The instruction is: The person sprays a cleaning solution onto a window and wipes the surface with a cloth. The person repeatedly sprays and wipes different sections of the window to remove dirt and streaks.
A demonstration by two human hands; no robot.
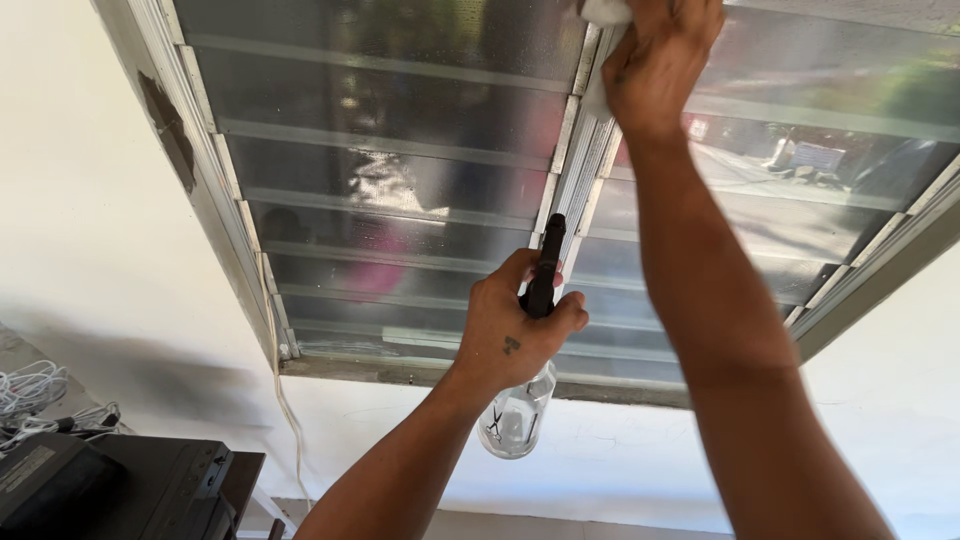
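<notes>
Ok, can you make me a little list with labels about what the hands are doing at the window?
left hand: grips a spray bottle by its black trigger head, clear body hanging down
right hand: presses a white cloth high on the window
window: glass slats in a metal frame
wall: white
lower left: dark box, white cables

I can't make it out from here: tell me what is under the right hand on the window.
A white cloth sits under the right hand, pressed against the glass louvre window. Only its edge shows; the rest, and the glass beneath, are covered by the hand.
</notes>
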